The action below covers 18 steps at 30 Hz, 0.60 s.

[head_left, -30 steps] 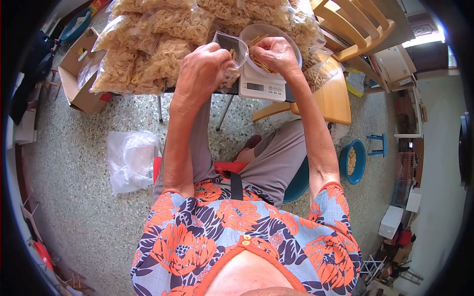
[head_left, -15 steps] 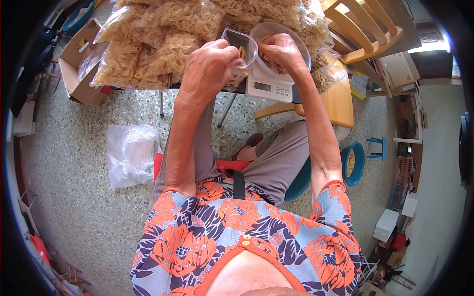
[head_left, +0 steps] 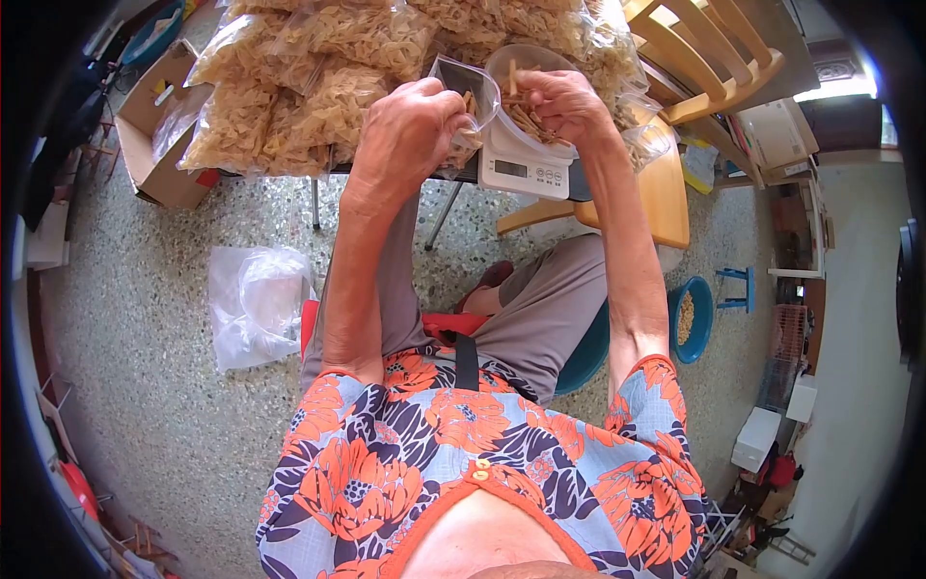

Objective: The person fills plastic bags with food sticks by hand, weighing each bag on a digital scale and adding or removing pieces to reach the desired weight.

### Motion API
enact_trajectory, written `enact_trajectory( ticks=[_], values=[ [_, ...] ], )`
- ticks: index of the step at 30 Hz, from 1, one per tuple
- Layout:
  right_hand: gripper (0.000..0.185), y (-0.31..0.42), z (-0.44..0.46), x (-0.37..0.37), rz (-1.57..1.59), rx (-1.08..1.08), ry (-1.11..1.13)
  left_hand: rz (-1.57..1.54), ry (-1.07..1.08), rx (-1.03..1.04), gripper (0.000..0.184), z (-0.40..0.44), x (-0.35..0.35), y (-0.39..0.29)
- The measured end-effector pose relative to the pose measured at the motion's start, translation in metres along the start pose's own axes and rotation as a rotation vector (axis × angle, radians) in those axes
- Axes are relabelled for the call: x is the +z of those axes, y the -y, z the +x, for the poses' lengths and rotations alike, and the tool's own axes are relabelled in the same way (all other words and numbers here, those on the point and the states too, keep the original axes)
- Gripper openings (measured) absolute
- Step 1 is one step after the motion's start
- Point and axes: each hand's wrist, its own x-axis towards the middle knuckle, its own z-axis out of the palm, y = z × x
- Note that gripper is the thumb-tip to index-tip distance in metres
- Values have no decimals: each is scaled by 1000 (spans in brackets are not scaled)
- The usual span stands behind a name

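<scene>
My left hand (head_left: 410, 125) grips the edge of a clear plastic bag (head_left: 465, 79), its mouth spread toward the right. Several brown stick-like pieces (head_left: 470, 104) show inside the bag. My right hand (head_left: 567, 104) is over a clear round bowl (head_left: 526, 58), fingers curled, with a thin brown stick (head_left: 512, 77) at the fingertips. More brown sticks (head_left: 526, 121) lie in that bowl. Beneath the bowl stands a white digital scale (head_left: 526, 174) with a small display and buttons; the digits are too small to read.
Bags of pale dried strips (head_left: 328, 96) are piled on the table. A wooden chair (head_left: 666, 207) stands at the right, a bag of sticks (head_left: 648, 140) on it. A cardboard box (head_left: 159, 125), a plastic bag (head_left: 256, 304) and a blue basin (head_left: 690, 318) are on the floor.
My right hand has lifted slightly and shifted right, out of the sticks in the bowl, and a stick now shows at its fingertips. My left hand stays on the bag.
</scene>
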Motion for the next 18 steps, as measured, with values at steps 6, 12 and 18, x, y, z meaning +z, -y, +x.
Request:
enact_trajectory(
  ticks=[6, 12, 18],
  values=[
    [19, -2, -5, -9, 883, 201, 282, 14, 10, 2, 13, 0, 2, 1],
    [17, -5, -17, 1, 826, 133, 296, 20, 33, -9, 12, 1, 2, -1],
    [19, 14, -34, 27, 422, -152, 207, 24, 28, 15, 11, 1, 3, -2]
  ],
)
